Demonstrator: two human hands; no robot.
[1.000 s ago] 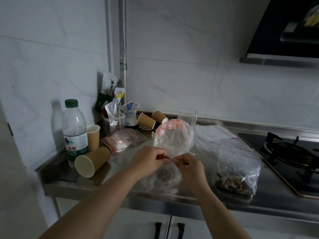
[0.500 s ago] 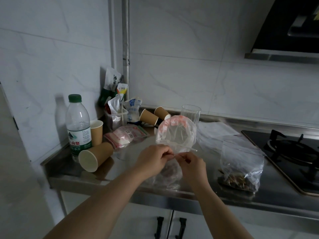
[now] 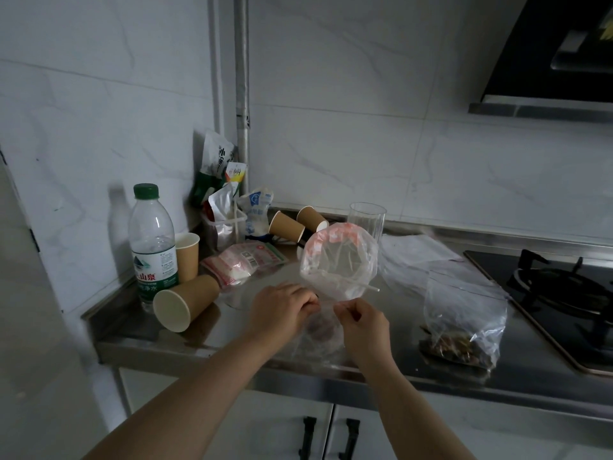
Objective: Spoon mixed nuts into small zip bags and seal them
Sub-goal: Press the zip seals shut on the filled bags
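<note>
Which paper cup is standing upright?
The paper cup right of the water bottle, mouth up. The other three cups lie on their sides.

A steel counter [image 3: 232, 330] carries a water bottle [image 3: 152, 242] and a toppled paper cup [image 3: 184, 302] at nine o'clock, a glass [image 3: 366, 218] at twelve, a bag of nuts [image 3: 464, 313] at three, and a small zip bag [image 3: 318, 336] at centre.
</note>
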